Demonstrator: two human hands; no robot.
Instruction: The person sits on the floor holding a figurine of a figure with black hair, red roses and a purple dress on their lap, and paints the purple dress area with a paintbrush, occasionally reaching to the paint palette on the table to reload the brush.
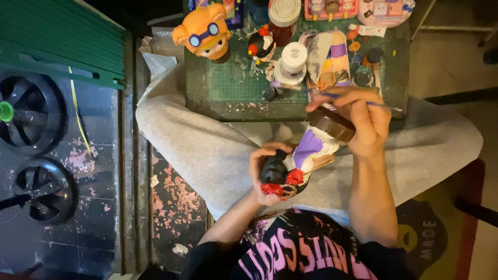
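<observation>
Over my lap I hold a small figurine (pixel 310 150) tilted sideways; it has a purple and white body, a dark round head with red bows, and a brown round base. My left hand (pixel 265 165) grips its dark head end. My right hand (pixel 363 120) supports the brown base and also pinches a thin blue paintbrush (pixel 381 104) that points off to the right. The brush tip is hidden by my fingers.
A green cutting mat (pixel 236 80) lies on a low table ahead, carrying an orange goggled figurine (pixel 204 33), a small black and red figurine (pixel 261 45), white-lidded paint jars (pixel 293 59), a paint palette (pixel 330 59) and small pots. Dark wheels (pixel 31 114) and a green board (pixel 57 36) stand at left.
</observation>
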